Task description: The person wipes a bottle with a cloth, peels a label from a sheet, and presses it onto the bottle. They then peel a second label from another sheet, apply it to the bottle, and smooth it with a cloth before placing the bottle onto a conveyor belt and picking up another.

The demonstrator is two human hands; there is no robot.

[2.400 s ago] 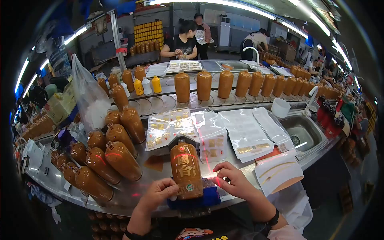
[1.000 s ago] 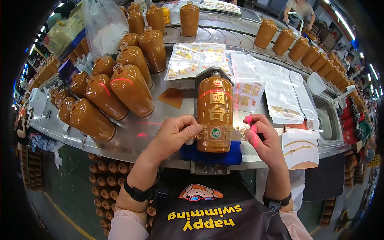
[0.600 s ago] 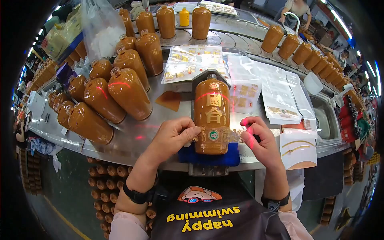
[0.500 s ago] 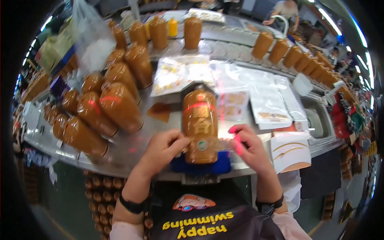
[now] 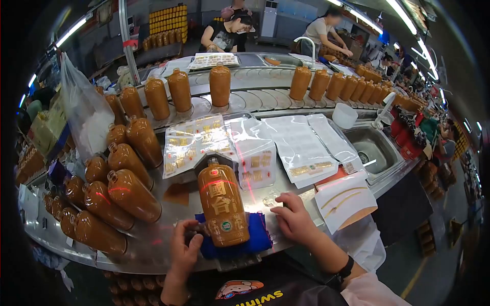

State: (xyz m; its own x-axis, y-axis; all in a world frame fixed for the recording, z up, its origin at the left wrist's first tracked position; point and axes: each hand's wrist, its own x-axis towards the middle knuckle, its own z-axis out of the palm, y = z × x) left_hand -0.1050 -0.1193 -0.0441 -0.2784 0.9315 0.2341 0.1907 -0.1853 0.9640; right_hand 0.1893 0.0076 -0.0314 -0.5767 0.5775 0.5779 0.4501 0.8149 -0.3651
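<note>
A brown glazed bottle [image 5: 220, 204] with gold characters and a round green sticker rests on a blue cloth [image 5: 261, 237], its neck at a dark angled holder [image 5: 227, 162]. My left hand [image 5: 185, 247] is beside the bottle's lower left side, thumb and fingers apart. To the right of the bottle, my right hand [image 5: 295, 220] hovers over the metal table with its fingers spread. A small crumpled piece of clear film [image 5: 269, 201] is right by its fingertips. Sheets of gold stickers [image 5: 258, 168] lie behind the bottle.
Several brown bottles [image 5: 135, 196] stand crowded on the left. More bottles [image 5: 301, 83] line the curved conveyor [image 5: 260, 98] behind. White sheets [image 5: 296, 140], a white card with gold strips [image 5: 343, 201] and a sink [image 5: 368, 148] are on the right. Two people [image 5: 321, 33] work across the conveyor.
My view has tilted up. Both hands have come away from the bottle's lower front, and their fingers have opened. The clear film between them is now off the bottle, near my right fingertips.
</note>
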